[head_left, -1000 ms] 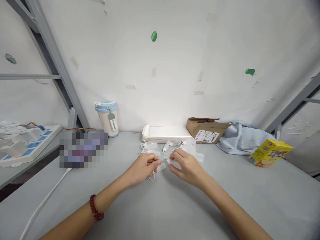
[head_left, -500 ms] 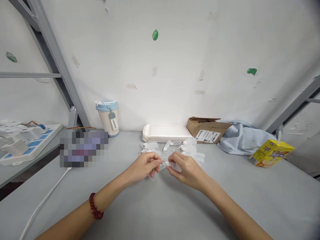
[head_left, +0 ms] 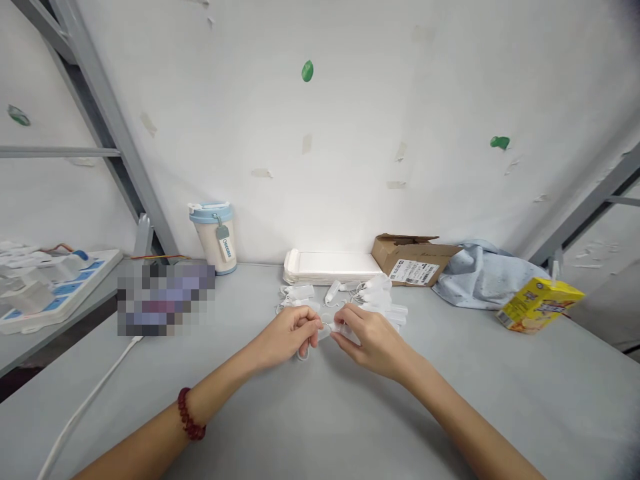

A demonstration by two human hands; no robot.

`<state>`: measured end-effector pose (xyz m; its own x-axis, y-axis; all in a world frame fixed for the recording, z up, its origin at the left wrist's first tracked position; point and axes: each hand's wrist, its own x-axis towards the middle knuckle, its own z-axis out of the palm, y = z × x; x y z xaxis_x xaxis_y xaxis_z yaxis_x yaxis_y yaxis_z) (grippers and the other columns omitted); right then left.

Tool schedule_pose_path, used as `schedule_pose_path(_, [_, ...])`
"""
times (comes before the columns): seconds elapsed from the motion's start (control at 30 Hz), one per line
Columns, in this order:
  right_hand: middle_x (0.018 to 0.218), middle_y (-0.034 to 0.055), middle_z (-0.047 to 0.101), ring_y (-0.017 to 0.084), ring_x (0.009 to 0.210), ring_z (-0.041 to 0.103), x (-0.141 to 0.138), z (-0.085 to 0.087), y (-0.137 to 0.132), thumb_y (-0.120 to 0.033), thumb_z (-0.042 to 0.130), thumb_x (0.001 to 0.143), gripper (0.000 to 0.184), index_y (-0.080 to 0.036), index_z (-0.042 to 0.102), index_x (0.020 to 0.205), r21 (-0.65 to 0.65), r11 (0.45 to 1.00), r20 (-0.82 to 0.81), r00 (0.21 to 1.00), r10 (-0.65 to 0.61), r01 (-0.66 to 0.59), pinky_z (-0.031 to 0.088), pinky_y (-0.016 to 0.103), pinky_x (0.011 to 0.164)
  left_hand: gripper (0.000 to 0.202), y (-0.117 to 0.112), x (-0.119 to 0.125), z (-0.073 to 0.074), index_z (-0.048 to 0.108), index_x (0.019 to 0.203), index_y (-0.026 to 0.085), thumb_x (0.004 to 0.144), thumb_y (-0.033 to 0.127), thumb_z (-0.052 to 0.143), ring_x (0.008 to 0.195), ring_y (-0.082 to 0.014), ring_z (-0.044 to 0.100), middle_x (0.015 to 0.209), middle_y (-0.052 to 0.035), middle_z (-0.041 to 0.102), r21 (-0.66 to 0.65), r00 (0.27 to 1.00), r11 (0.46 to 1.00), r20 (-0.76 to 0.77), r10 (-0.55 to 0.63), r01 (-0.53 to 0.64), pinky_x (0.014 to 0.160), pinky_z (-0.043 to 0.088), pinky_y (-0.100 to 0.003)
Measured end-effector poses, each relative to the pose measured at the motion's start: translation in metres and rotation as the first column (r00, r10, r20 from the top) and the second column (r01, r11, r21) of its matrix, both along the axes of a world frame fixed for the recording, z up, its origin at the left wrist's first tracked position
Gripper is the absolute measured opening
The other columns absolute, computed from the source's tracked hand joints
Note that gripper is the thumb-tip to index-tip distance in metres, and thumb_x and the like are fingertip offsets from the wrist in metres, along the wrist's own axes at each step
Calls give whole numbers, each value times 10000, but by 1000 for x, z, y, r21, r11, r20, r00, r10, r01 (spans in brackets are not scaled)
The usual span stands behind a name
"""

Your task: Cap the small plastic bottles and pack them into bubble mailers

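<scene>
My left hand (head_left: 289,335) and my right hand (head_left: 369,337) meet over the grey table (head_left: 320,413), fingers pinched together. Between them is a small translucent white plastic piece (head_left: 326,329) with a thin white cord; each hand pinches one end of it. A loop of the cord hangs below my left fingers. Just behind the hands lies a pile of several similar white plastic pieces with cords (head_left: 345,297). My left wrist wears a dark red bead bracelet (head_left: 187,416).
A stack of white trays (head_left: 333,266) lies against the wall, with a cardboard box (head_left: 411,259), light blue cloth (head_left: 483,275) and yellow drink carton (head_left: 540,304) to its right. A blue-lidded cup (head_left: 215,237) stands at the left. A white cable (head_left: 85,407) runs along the table's left.
Both hands have closed in on each other, bringing the small plastic pieces together. The view has shifted slightly; nothing else on the table has moved.
</scene>
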<state>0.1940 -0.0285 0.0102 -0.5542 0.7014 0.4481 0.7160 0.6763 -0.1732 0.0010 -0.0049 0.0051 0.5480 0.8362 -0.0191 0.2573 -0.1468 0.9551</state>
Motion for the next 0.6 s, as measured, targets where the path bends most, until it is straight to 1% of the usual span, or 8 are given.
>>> schedule_pose_path(0.23, [761, 30, 555, 102, 520, 416, 0, 0, 0, -209, 475, 824, 47, -169, 483, 846, 10, 1000, 39, 999, -10, 10, 290, 221, 468, 232, -1, 1, -1, 510, 715, 160, 831, 346, 431, 455, -66, 466, 615, 27, 556, 0, 1000, 1000, -12, 4, -4, 466, 351, -199])
schedule_pose_path(0.43, [770, 33, 552, 104, 527, 419, 1, 0, 0, -212, 467, 831, 51, -173, 477, 861, 6, 1000, 31, 999, -4, 3, 296, 224, 478, 272, 0, 0, -2, 514, 716, 158, 840, 378, 411, 453, -70, 465, 614, 15, 562, 35, 999, 999, -28, 32, -31, 468, 342, -203])
schedule_pose_path(0.6, [766, 29, 545, 105, 524, 421, 1, 0, 0, -216, 457, 836, 47, -178, 472, 859, 1, 1000, 19, 1000, 9, -9, 301, 228, 477, 261, 0, 0, -1, 527, 737, 157, 831, 375, 419, 462, -76, 468, 627, 8, 567, 22, 999, 1000, -29, 20, -20, 474, 348, -208])
